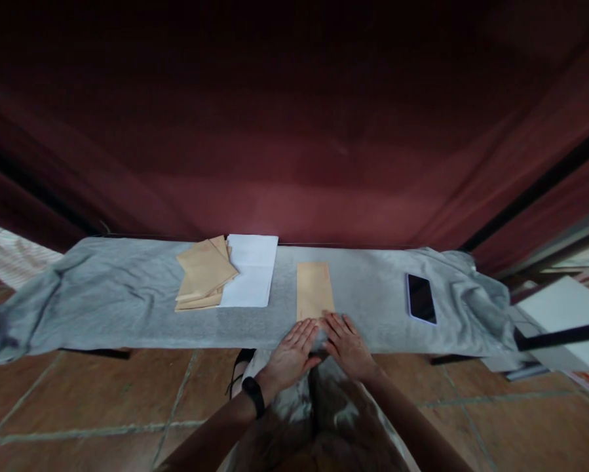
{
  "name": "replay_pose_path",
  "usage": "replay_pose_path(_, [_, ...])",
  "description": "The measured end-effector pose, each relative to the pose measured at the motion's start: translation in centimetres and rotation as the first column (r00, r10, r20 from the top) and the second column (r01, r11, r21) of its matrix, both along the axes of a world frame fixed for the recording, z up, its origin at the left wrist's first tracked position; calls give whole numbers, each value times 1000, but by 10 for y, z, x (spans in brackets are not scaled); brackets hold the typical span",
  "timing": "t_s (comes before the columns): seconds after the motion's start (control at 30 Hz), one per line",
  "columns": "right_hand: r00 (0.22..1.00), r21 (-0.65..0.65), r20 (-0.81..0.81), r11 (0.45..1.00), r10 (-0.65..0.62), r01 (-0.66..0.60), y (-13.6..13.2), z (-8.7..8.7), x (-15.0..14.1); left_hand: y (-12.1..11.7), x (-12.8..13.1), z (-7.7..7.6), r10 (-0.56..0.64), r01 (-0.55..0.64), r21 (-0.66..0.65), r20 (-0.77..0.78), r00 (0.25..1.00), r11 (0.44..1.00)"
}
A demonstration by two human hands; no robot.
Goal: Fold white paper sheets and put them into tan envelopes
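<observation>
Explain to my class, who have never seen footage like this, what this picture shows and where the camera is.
No machine here: one camera, worn on a person's head, looks forward and down. The bare left hand and right hand rest, fingers extended, at the near end of a brown envelope; neither visibly grips it. Grey cloth covers the narrow surface beneath. Left of that envelope, a pile of brown envelopes overlaps white paper; right of it lies a phone.
</observation>
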State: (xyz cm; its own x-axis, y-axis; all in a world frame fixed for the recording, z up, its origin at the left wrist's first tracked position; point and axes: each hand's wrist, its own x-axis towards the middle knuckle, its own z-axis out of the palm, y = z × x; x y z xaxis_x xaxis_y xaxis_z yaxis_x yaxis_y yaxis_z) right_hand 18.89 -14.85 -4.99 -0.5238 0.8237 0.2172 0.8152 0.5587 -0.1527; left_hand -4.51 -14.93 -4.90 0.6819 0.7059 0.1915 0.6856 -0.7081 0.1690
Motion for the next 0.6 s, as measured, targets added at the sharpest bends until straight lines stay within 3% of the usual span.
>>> replay_pose_path(0.1, [1000,-1,2,1000,12,-12,-4,0,3,-1,5,0,70,-70,0,21,997,998])
replay_pose_path(0.2, [1000,5,-24,1000,-5,5,-4,-1,3,14,20,3,124,-123,-28,6,992,992])
replay_pose_path(0.37, [998,17,-62,999,-28,30,-4,-4,-1,65,54,6,194,-196,-85,-29,981,977])
replay_pose_path(0.6, [996,-28,-75,998,-55,53,-4,0,-2,126,83,-2,272,-275,-47,-57,961,960])
